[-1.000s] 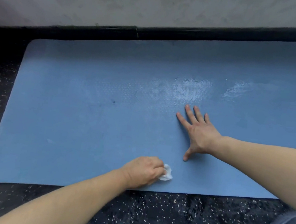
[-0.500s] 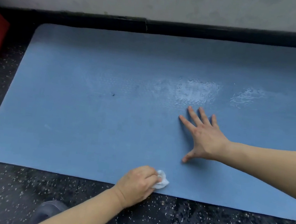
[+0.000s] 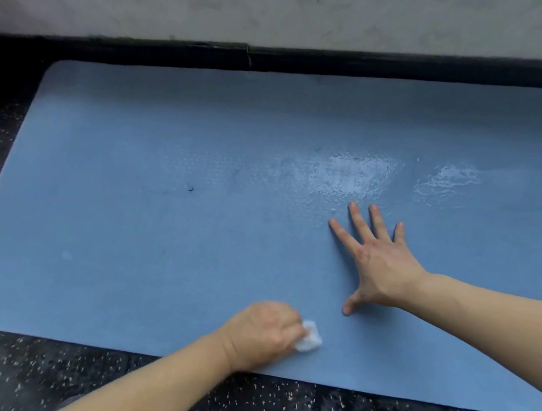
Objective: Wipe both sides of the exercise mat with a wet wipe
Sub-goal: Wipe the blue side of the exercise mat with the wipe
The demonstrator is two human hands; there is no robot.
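Blue exercise mat [image 3: 148,226] flat on floor, glossy wet patches mid-surface.

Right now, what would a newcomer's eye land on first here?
The big blue exercise mat fills the speckled black floor along the wall. Two shiny wet patches gleam right of its centre. Just below them the right hand presses flat with fingers spread, while the left hand grips a crumpled white wet wipe near the mat's near edge.
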